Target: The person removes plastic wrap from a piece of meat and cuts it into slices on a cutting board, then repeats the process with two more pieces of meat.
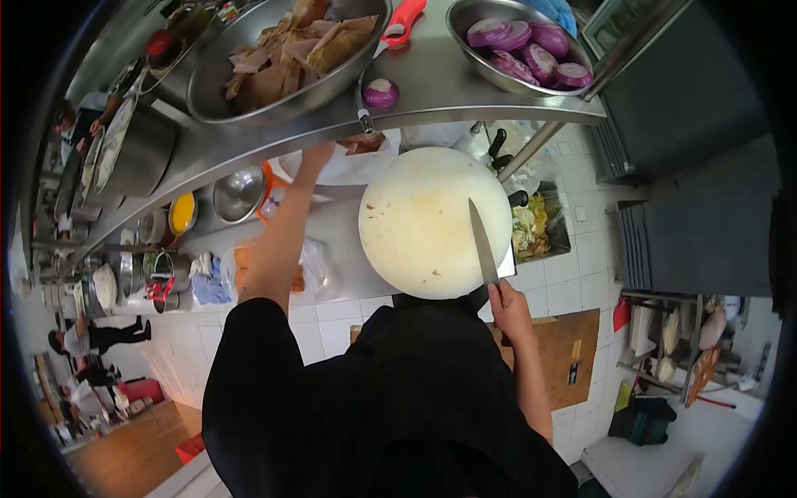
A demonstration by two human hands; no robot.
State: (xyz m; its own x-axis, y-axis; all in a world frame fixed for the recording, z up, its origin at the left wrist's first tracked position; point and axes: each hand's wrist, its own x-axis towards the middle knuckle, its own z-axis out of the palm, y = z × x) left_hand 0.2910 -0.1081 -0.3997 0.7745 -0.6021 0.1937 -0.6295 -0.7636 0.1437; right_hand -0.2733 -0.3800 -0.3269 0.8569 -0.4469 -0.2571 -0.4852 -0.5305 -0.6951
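My right hand is closed round the handle of a kitchen knife. The blade lies over the right part of a round, pale cutting board, which carries a few small brown scraps. My left hand reaches forward beneath the front edge of the metal shelf, beside a white tray with reddish-brown meat in it. The shelf hides the fingers of that hand, so I cannot see whether it grips anything.
Above, the metal shelf bears a bowl of meat pieces, a bowl of purple onions, a single onion and a red-handled peeler. A scrap bin stands right of the board. Several people are at the far left.
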